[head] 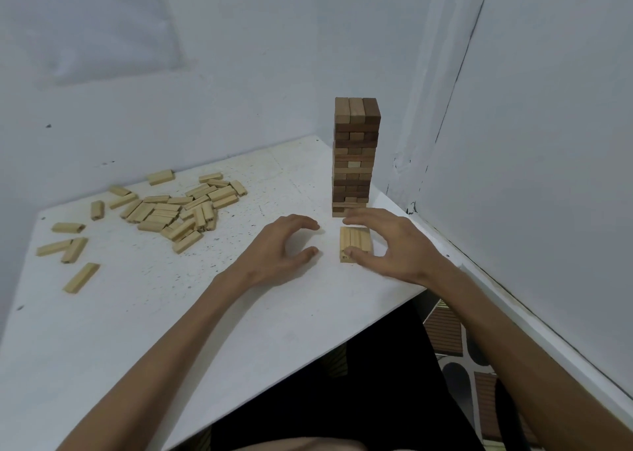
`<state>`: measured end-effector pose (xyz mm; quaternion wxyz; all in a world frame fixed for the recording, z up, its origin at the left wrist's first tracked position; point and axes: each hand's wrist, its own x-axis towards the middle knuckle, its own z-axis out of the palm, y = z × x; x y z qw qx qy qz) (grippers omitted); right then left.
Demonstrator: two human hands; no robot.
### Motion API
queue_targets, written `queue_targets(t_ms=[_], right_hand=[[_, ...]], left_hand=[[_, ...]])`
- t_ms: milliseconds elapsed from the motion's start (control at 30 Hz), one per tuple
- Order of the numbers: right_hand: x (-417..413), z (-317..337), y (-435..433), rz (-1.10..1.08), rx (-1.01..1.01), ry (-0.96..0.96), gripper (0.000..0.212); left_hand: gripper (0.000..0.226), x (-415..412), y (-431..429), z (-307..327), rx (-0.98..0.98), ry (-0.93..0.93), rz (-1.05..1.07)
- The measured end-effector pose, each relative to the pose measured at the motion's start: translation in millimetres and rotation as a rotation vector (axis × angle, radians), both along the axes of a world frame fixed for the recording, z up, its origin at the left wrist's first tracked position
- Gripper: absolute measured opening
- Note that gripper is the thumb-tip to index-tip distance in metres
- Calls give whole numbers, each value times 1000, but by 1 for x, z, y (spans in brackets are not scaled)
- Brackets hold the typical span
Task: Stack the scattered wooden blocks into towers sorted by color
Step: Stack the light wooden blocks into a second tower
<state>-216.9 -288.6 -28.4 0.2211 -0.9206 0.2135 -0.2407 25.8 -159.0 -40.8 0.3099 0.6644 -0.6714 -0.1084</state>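
Observation:
A tall tower of brown wooden blocks (354, 156) stands near the table's far right corner. Just in front of it lies a flat row of three light blocks (354, 241) side by side. My right hand (387, 245) hovers over that row with fingers spread; its thumb tip touches the row's near end. My left hand (284, 245) rests to the left of the row, fingers loosely curved, holding nothing. A heap of several light blocks (178, 207) lies scattered at the far left of the table.
The white speckled table (191, 313) fills the view's left and middle. White walls close in behind and on the right, close to the tower. Stray light blocks (80, 277) lie toward the left edge. A patterned floor (452, 341) shows below the table's near edge.

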Motion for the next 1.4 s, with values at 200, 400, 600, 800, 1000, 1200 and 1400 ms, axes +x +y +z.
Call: queue_targets(t_ms=[200,400,600,800,1000,1200,1400], right_hand=[[36,9,17,23,-116,104,58],[80,10,35,100,-173,175,59],[132,8,49,156,-167,227,58],[180,7,64,192,-152,225,54],[220,7,70,236,-152,192,48],[246,4,62,252,-126,184,41],[255,-1,59,224,-98,154,32]], left_hand=[[42,26,30,5,13,-103,122],[44,58,64,3,49,-138,255],[42,89,95,4,61,-174,385],[38,113,107,9,93,-194,504],[37,126,104,10,105,-201,616],[28,128,100,5,86,-218,669],[18,135,104,1,-4,-161,701]])
